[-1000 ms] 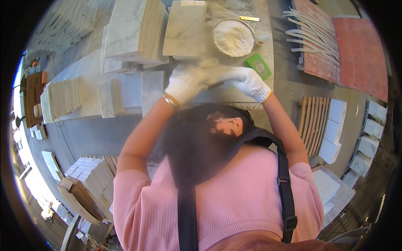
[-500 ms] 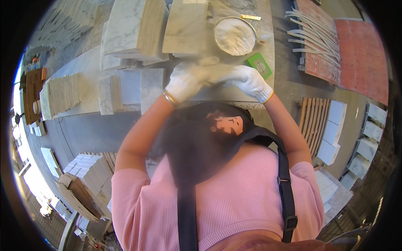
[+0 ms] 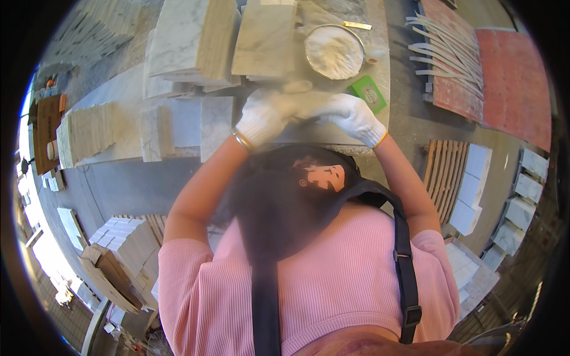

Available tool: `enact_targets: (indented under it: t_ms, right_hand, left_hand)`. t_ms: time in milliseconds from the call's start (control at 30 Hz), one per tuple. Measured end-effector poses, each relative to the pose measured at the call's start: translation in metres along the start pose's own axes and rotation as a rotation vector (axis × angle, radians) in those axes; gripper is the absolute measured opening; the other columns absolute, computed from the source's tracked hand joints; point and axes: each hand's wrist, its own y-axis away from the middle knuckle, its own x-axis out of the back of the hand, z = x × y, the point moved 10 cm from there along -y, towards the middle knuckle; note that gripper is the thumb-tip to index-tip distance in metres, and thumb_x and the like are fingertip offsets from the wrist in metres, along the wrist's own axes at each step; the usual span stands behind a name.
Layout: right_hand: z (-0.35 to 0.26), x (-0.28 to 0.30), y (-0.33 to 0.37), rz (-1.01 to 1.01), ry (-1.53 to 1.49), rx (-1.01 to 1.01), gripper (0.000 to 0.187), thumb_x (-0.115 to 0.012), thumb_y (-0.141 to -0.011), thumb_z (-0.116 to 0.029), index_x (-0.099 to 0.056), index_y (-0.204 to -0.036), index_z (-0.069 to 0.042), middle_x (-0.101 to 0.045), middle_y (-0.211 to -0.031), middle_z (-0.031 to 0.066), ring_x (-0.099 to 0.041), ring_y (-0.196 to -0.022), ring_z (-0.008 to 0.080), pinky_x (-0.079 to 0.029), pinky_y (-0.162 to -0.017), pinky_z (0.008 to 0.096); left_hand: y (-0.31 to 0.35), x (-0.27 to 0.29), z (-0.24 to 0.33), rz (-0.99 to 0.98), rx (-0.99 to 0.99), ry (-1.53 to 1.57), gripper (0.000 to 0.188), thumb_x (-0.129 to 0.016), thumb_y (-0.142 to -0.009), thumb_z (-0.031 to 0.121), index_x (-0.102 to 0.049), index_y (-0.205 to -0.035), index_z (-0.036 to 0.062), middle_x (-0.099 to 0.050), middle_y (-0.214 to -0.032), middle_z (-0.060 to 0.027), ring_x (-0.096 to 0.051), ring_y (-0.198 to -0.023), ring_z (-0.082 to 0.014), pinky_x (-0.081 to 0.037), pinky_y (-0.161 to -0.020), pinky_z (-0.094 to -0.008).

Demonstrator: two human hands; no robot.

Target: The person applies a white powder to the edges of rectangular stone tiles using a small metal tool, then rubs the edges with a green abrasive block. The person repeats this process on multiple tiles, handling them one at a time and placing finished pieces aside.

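Note:
A hazy smear blurs the middle of the head view, where my two white-gloved hands meet over the workbench (image 3: 309,136). My left hand (image 3: 264,117), with a bangle at the wrist, has its fingers curled in around a pale, blurred piece (image 3: 306,105) between the hands. From the other side my right hand (image 3: 351,115) closes on the same piece; its kind cannot be made out. Just beyond the right hand lies a green box (image 3: 368,95). Behind that stands a round bowl (image 3: 307,58) of white powder or paste. A marble tile (image 3: 217,121) is left of my left hand.
Stacks of marble slabs (image 3: 184,41) and more tiles (image 3: 264,41) stand at the back. Smaller tile stacks (image 3: 89,133) line the left. White strips (image 3: 445,50) lie on a reddish board (image 3: 513,83) at right, near a wooden pallet (image 3: 442,175). Boxes (image 3: 127,249) stand lower left.
The hands stay nearly in place, still together on the blurred piece. The surroundings have shifted only very slightly in the picture.

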Motion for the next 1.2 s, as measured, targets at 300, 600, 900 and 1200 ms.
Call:
enact_targets:
  t_ms: [300, 600, 900, 1200]
  right_hand:
    - [0.002, 0.009, 0.017, 0.093, 0.156, 0.060, 0.031, -0.067, -0.085, 0.005, -0.078, -0.111, -0.008, -0.075, -0.100, 0.0090, -0.072, -0.089, 0.0239, -0.057, -0.082, 0.0341]
    - [0.008, 0.003, 0.020, 0.118, 0.078, -0.005, 0.027, -0.070, -0.086, 0.000, -0.078, -0.111, -0.007, -0.075, -0.100, 0.0117, -0.071, -0.091, 0.0257, -0.055, -0.082, 0.0353]
    - [0.010, -0.003, 0.041, 0.324, 0.052, -0.173, 0.025, -0.070, -0.091, 0.001, -0.077, -0.114, -0.005, -0.076, -0.103, 0.0110, -0.071, -0.090, 0.0194, -0.056, -0.081, 0.0309]
    - [0.005, -0.014, 0.057, 0.548, -0.013, -0.239, 0.029, -0.068, -0.095, -0.001, -0.073, -0.123, -0.004, -0.074, -0.100, 0.0091, -0.067, -0.082, 0.0126, -0.055, -0.076, 0.0266]
  left_hand:
    - [0.001, -0.004, -0.001, -0.019, -0.007, -0.084, 0.015, -0.075, -0.082, 0.025, -0.074, -0.097, 0.0230, -0.071, -0.094, 0.0016, -0.067, -0.087, -0.0253, -0.052, -0.077, -0.0434]
    - [0.002, -0.006, -0.004, 0.011, -0.001, -0.040, 0.014, -0.076, -0.081, 0.024, -0.073, -0.095, 0.0217, -0.071, -0.094, 0.0013, -0.066, -0.087, -0.0265, -0.051, -0.077, -0.0437]
    - [0.004, -0.010, -0.006, 0.032, -0.020, -0.028, 0.016, -0.075, -0.083, 0.027, -0.072, -0.099, 0.0225, -0.071, -0.094, 0.0021, -0.066, -0.086, -0.0266, -0.050, -0.077, -0.0439]
    - [-0.001, 0.011, 0.007, 0.017, 0.028, 0.013, 0.024, -0.074, -0.085, 0.030, -0.072, -0.108, 0.0242, -0.071, -0.099, 0.0025, -0.066, -0.090, -0.0255, -0.050, -0.080, -0.0443]
